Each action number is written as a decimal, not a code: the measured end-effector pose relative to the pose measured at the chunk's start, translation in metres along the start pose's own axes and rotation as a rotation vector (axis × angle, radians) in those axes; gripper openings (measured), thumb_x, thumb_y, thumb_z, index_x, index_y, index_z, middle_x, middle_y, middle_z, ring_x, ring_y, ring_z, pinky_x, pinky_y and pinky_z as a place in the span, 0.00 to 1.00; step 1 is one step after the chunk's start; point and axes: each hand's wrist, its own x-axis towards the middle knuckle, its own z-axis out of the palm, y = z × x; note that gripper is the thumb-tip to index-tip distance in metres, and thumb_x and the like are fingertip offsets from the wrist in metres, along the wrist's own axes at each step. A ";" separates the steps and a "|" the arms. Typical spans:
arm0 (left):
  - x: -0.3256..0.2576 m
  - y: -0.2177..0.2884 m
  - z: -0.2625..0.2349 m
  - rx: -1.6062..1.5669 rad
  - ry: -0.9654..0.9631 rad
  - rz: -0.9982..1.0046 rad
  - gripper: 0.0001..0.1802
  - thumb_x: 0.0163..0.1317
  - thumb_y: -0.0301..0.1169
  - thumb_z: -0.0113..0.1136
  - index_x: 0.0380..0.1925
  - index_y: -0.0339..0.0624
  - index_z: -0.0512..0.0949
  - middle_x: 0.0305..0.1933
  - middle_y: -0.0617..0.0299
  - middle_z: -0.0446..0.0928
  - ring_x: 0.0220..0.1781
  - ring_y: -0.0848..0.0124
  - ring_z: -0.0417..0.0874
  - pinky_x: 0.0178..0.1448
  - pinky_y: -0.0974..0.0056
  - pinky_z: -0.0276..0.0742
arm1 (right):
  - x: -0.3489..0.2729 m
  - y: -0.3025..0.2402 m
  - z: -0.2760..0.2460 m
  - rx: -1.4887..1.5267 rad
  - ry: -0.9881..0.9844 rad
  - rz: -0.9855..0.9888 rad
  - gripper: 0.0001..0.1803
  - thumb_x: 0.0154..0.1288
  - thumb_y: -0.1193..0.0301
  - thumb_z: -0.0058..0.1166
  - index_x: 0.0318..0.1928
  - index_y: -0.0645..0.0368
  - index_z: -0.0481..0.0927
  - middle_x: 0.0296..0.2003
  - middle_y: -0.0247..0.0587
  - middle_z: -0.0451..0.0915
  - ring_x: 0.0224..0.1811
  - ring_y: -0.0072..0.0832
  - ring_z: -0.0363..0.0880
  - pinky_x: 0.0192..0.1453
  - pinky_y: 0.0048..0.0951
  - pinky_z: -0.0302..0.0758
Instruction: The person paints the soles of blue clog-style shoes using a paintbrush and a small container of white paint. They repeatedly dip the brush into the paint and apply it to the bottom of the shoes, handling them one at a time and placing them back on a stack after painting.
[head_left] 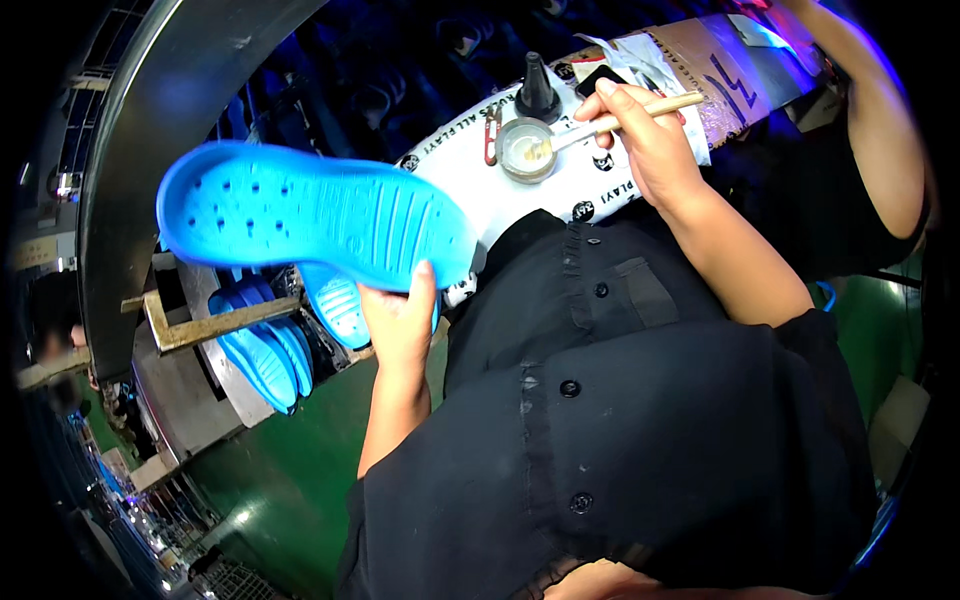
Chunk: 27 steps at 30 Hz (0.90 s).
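Note:
A bright blue shoe sole (pixel 330 210), with small holes at one end and ribs at the other, is held up at the left. My left hand (pixel 398 315) grips its near edge at the ribbed end, thumb on top. In my right hand (pixel 645 140) is a brush (pixel 655 106) with a pale wooden handle. The brush's bristle end reaches into a small round pot (pixel 527 150) holding a pale substance. Beside the pot stand a black cone-topped bottle (pixel 538 90) and a small red-handled tool (pixel 492 135).
Printed white sheeting (pixel 450 150) covers the work surface, with brown cardboard (pixel 705 70) at its right. More blue soles (pixel 262 350) lie lower left, near a metal bracket (pixel 215 325). A curved metal frame (pixel 125 150) rises at the left. Another person's arm (pixel 885 130) is at the right.

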 end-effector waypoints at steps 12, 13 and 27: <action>0.014 0.039 0.035 -0.073 0.043 0.179 0.24 0.51 0.22 0.59 0.49 0.29 0.65 0.46 0.53 0.74 0.47 0.68 0.75 0.56 0.64 0.68 | -0.024 -0.024 0.049 -0.504 -0.263 -0.724 0.11 0.58 0.68 0.56 0.22 0.59 0.80 0.17 0.37 0.76 0.22 0.32 0.75 0.35 0.31 0.69; 0.014 0.039 0.036 -0.068 0.041 0.188 0.23 0.51 0.22 0.59 0.48 0.29 0.66 0.45 0.53 0.74 0.46 0.68 0.76 0.55 0.65 0.69 | -0.024 -0.023 0.050 -0.514 -0.267 -0.742 0.11 0.58 0.68 0.56 0.22 0.59 0.80 0.17 0.37 0.76 0.22 0.32 0.74 0.35 0.32 0.69; 0.014 0.032 0.035 0.065 0.070 0.242 0.18 0.48 0.22 0.61 0.41 0.29 0.71 0.34 0.53 0.80 0.36 0.70 0.81 0.44 0.67 0.75 | -0.021 -0.021 0.051 -0.553 -0.279 -0.740 0.12 0.58 0.69 0.56 0.20 0.59 0.79 0.17 0.37 0.77 0.23 0.32 0.76 0.34 0.30 0.69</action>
